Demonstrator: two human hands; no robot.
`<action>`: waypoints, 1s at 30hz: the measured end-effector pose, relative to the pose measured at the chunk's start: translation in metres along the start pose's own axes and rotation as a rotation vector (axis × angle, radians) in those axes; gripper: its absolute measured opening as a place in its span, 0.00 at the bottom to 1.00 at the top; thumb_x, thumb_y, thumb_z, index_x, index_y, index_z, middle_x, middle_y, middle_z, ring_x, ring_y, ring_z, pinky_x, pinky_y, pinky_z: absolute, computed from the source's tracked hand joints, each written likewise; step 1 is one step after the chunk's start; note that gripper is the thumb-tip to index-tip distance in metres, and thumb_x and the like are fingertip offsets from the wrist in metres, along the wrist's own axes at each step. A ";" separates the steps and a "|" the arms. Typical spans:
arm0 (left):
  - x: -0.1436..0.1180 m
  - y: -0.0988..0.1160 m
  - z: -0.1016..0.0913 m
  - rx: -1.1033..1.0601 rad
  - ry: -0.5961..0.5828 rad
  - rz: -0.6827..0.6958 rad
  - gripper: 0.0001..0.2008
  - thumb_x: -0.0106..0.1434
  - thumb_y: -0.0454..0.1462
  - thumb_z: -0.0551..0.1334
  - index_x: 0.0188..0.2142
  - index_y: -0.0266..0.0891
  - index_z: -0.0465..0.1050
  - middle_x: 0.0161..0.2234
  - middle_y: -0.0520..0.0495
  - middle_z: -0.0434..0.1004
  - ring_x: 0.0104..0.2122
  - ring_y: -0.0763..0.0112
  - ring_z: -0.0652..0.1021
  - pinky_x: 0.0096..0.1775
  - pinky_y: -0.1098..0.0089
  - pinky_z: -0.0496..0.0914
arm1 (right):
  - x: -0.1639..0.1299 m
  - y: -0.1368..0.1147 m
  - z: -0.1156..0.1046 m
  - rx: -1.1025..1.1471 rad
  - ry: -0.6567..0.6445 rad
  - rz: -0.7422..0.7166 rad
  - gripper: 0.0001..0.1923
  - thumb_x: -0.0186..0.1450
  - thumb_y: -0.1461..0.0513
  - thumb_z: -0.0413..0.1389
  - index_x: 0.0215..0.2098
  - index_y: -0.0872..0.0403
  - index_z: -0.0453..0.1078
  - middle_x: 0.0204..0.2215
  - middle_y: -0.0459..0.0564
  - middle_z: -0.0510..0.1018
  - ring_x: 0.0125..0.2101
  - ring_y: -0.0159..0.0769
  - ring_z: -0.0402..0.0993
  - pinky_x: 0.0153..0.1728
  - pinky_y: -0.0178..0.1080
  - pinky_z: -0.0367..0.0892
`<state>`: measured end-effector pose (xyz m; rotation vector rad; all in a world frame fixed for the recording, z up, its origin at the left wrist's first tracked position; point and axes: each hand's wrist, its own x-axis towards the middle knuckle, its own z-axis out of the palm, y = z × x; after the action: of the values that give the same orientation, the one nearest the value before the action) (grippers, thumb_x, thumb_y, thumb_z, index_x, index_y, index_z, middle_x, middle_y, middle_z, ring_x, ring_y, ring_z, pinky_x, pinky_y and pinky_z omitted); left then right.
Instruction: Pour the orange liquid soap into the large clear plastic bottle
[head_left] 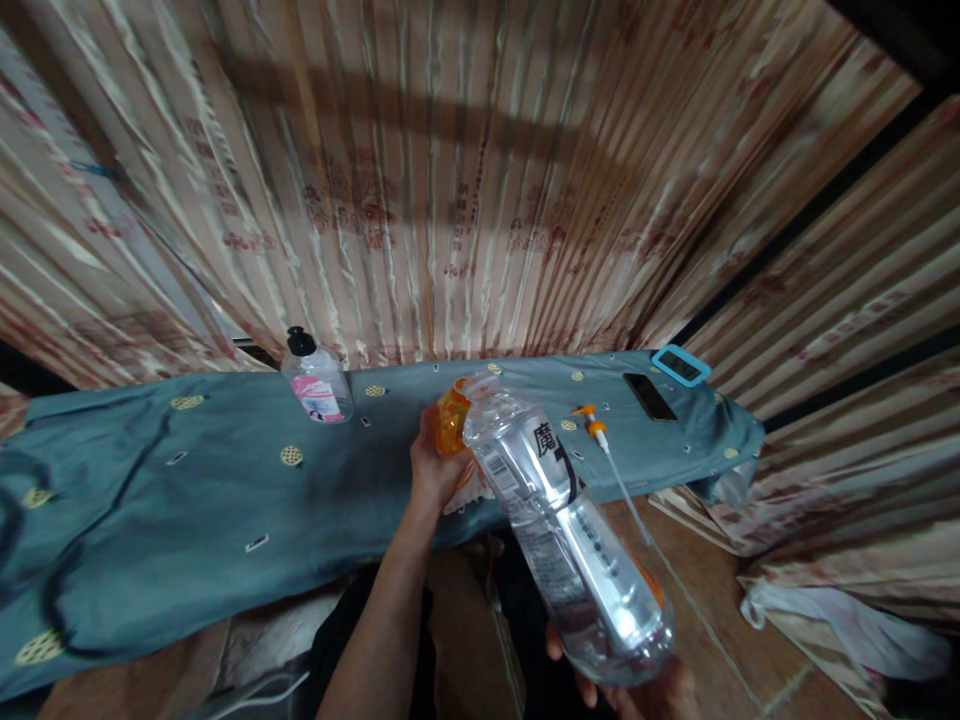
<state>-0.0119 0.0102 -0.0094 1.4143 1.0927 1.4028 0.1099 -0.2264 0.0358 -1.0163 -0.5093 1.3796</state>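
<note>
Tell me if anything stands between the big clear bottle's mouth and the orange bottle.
Nothing visible does. The big clear bottle, its base held in the right hand, tilts with its mouth close to that of the orange bottle in the left hand; whether they touch is unclear. The pump lies to the right.

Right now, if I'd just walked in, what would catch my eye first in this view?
Probably the big clear bottle, tilted at the lower centre, its base in the right hand and its neck close to an orange container in the left hand. Next, to their right, an orange-topped pump lies on the blue-green cloth, its tube reaching past the edge.
</note>
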 end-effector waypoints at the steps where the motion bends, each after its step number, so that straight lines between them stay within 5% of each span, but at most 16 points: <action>1: 0.000 -0.001 0.000 -0.002 0.002 0.000 0.24 0.49 0.42 0.68 0.45 0.41 0.68 0.38 0.48 0.81 0.35 0.63 0.81 0.36 0.65 0.76 | 0.000 0.000 0.000 0.007 0.009 -0.013 0.45 0.47 0.36 0.65 0.55 0.50 0.68 0.38 0.56 0.83 0.33 0.43 0.81 0.24 0.35 0.71; 5: 0.000 -0.006 0.001 -0.002 0.003 -0.012 0.22 0.50 0.42 0.68 0.44 0.41 0.67 0.38 0.49 0.81 0.35 0.64 0.81 0.36 0.66 0.76 | 0.002 0.000 0.008 0.102 0.079 -0.008 0.66 0.43 0.37 0.69 0.68 0.46 0.38 0.43 0.57 0.81 0.30 0.38 0.80 0.21 0.30 0.70; 8: 0.000 -0.008 0.002 0.009 0.010 -0.020 0.21 0.50 0.42 0.68 0.43 0.41 0.67 0.37 0.49 0.80 0.35 0.64 0.81 0.36 0.66 0.76 | 0.004 -0.004 0.016 0.138 0.110 0.011 0.71 0.40 0.39 0.71 0.69 0.45 0.34 0.43 0.56 0.81 0.28 0.37 0.80 0.20 0.28 0.71; 15: 0.000 -0.002 0.002 0.019 0.017 -0.028 0.23 0.48 0.42 0.69 0.43 0.41 0.67 0.37 0.49 0.80 0.34 0.64 0.81 0.35 0.67 0.75 | 0.004 -0.012 0.025 0.118 0.140 -0.011 0.74 0.37 0.39 0.71 0.70 0.44 0.35 0.47 0.55 0.79 0.25 0.36 0.79 0.17 0.28 0.69; 19: 0.000 -0.002 0.002 -0.010 0.000 -0.015 0.27 0.45 0.43 0.71 0.44 0.42 0.67 0.38 0.49 0.80 0.36 0.63 0.81 0.37 0.66 0.75 | 0.001 -0.003 0.003 0.025 0.109 -0.016 0.68 0.39 0.34 0.67 0.69 0.44 0.41 0.38 0.52 0.82 0.28 0.41 0.79 0.21 0.34 0.71; 25: 0.000 -0.001 0.001 0.016 -0.006 -0.042 0.26 0.45 0.41 0.71 0.44 0.42 0.67 0.37 0.49 0.80 0.35 0.62 0.81 0.36 0.65 0.76 | 0.000 0.018 -0.041 -0.070 0.132 -0.027 0.59 0.39 0.27 0.58 0.61 0.48 0.63 0.41 0.59 0.79 0.28 0.46 0.76 0.20 0.42 0.69; 30: 0.000 -0.002 0.001 0.001 -0.012 -0.037 0.26 0.46 0.42 0.71 0.44 0.42 0.67 0.38 0.49 0.80 0.36 0.62 0.81 0.37 0.65 0.76 | -0.001 0.014 -0.034 -0.076 0.134 -0.033 0.59 0.40 0.28 0.59 0.63 0.48 0.60 0.42 0.57 0.80 0.29 0.45 0.77 0.23 0.40 0.71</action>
<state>-0.0112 0.0110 -0.0115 1.3951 1.1070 1.3661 0.1296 -0.2390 0.0073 -1.1494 -0.4794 1.2615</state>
